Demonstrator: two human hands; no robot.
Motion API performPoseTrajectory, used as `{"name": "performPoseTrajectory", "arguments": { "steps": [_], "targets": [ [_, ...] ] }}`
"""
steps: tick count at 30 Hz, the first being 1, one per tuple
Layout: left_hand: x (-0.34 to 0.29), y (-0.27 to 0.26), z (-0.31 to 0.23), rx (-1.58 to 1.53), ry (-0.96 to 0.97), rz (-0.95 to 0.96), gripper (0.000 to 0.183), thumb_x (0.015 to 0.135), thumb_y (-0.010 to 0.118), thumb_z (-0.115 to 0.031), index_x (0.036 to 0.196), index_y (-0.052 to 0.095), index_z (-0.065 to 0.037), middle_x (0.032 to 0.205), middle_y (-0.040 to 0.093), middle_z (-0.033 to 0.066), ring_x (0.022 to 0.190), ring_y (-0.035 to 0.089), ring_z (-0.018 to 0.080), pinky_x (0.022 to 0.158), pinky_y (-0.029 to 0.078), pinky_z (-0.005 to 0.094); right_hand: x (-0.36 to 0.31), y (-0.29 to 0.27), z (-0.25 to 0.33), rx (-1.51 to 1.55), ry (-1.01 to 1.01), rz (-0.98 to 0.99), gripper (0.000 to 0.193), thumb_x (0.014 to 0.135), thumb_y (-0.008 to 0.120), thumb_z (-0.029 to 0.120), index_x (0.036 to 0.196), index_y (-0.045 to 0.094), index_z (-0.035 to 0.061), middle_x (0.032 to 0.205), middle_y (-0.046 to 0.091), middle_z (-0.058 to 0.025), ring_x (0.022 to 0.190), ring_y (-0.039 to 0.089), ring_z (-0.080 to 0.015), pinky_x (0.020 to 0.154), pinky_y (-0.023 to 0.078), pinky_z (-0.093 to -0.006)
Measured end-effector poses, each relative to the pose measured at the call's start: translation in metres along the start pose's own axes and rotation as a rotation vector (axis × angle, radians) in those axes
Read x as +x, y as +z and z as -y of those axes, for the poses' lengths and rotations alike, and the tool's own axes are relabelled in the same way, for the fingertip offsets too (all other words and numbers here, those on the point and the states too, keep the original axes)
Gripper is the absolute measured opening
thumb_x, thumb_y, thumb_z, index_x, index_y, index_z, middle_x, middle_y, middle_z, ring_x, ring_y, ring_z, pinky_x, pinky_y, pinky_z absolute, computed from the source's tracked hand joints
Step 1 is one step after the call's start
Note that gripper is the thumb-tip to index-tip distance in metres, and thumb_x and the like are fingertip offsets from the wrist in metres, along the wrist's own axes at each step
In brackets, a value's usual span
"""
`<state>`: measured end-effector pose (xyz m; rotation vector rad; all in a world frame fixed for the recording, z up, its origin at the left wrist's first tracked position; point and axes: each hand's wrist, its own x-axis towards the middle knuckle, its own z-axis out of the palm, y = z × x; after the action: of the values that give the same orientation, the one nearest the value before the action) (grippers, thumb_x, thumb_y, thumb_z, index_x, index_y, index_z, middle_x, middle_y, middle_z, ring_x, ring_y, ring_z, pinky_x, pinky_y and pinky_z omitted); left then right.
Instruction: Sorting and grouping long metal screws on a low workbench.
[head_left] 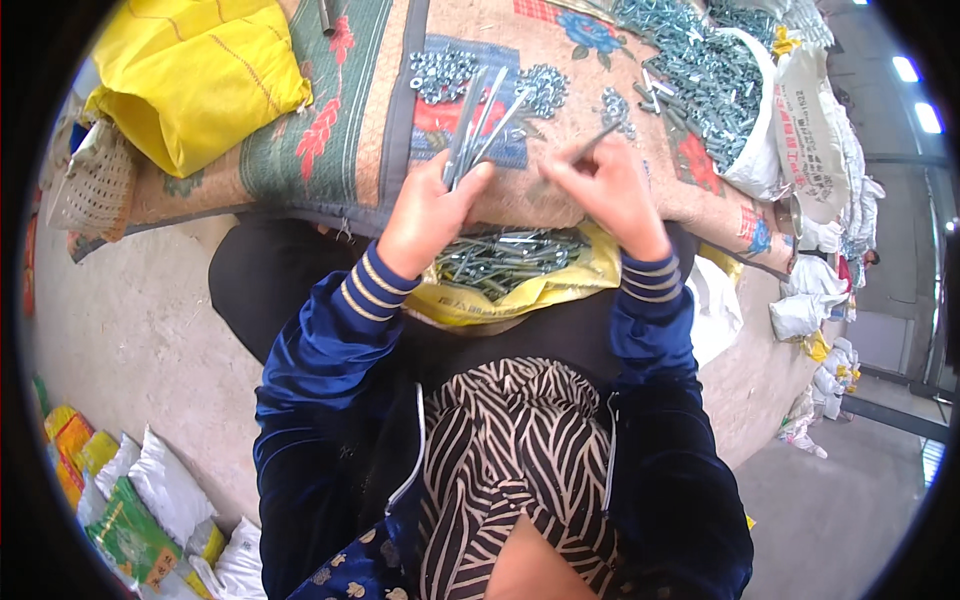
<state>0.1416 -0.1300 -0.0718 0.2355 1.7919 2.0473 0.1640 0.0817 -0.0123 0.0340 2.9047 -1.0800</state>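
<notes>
Fingers closed, my left hand (432,215) holds a fanned bundle of long thin metal bolts (470,130) pointing away from me. My right hand (612,190), to its right above the mat's near edge, pinches one slim dark metal rod (597,142); its exact kind is hard to make out. Beyond my hands lie a pile of shiny nuts (443,76), a second pile of small ring-shaped metal parts (541,90) and a smaller cluster (616,110). Between my forearms, an open yellow sack (590,265) in my lap holds many long bolts (505,262).
A patterned quilted mat (275,185) covers the work surface. At far right, a white sack (762,150) spills metal fasteners (720,85) onto it. A yellow bag (200,80) lies at far left beside a woven basket (95,190). Filled bags (165,480) stand on the floor, lower left.
</notes>
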Motion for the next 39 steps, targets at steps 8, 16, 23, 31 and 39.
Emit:
{"name": "performPoseTrajectory", "arguments": {
  "steps": [8, 16, 23, 31, 39],
  "targets": [
    [0.009, -0.006, -0.002, -0.416, -0.343, 0.213, 0.028, 0.092, 0.058, -0.024, 0.111, 0.058, -0.004, 0.066, 0.048, -0.0043, 0.044, 0.035, 0.0017, 0.038, 0.025, 0.017, 0.068, -0.07, -0.155, -1.097, -0.077, -0.595, 0.024, 0.076, 0.066, 0.014, 0.1, 0.069, 0.014, 0.102, 0.063, -0.0094, 0.096, 0.058, -0.0273, 0.084, 0.046, -0.04],
    [0.007, -0.01, -0.006, -0.41, -0.394, 0.262, 0.028, 0.089, 0.062, -0.02, 0.111, 0.059, -0.003, 0.065, 0.046, -0.0048, 0.044, 0.034, 0.0006, 0.038, 0.023, 0.0163, 0.051, -0.06, -0.103, 0.627, 0.083, -0.139, 0.035, 0.09, 0.062, 0.026, 0.115, 0.057, 0.0013, 0.089, 0.065, -0.0045, 0.076, 0.06, -0.0082, 0.072, 0.048, -0.0212],
    [0.006, -0.003, -0.01, -0.337, -0.425, 0.279, 0.027, 0.087, 0.065, -0.019, 0.11, 0.061, -0.007, 0.064, 0.043, -0.0068, 0.046, 0.032, 0.0, 0.039, 0.023, 0.015, 0.029, -0.029, -0.041, 0.538, -0.132, -0.026, 0.026, 0.092, 0.057, 0.014, 0.116, 0.062, 0.0031, 0.1, 0.065, -0.0035, 0.093, 0.058, -0.01, 0.084, 0.046, -0.0247],
    [0.0, -0.005, -0.011, -0.216, -0.372, 0.295, 0.024, 0.087, 0.065, -0.022, 0.107, 0.064, -0.008, 0.063, 0.041, -0.0079, 0.045, 0.032, 0.0007, 0.039, 0.022, 0.0174, 0.017, -0.04, -0.007, 0.241, -0.199, 0.072, 0.023, 0.087, 0.055, -0.001, 0.108, 0.064, -0.0019, 0.102, 0.064, -0.0032, 0.093, 0.057, -0.01, 0.084, 0.043, -0.023],
    [-0.003, -0.008, -0.021, -0.278, -0.375, 0.302, 0.024, 0.088, 0.065, -0.022, 0.107, 0.065, -0.008, 0.063, 0.041, -0.0085, 0.045, 0.031, 0.0007, 0.039, 0.021, 0.0175, 0.017, -0.033, -0.016, 0.638, -0.076, -0.064, 0.027, 0.085, 0.063, 0.003, 0.111, 0.061, -0.0008, 0.1, 0.063, -0.0044, 0.089, 0.059, -0.01, 0.081, 0.047, -0.0239]
  ]
}}
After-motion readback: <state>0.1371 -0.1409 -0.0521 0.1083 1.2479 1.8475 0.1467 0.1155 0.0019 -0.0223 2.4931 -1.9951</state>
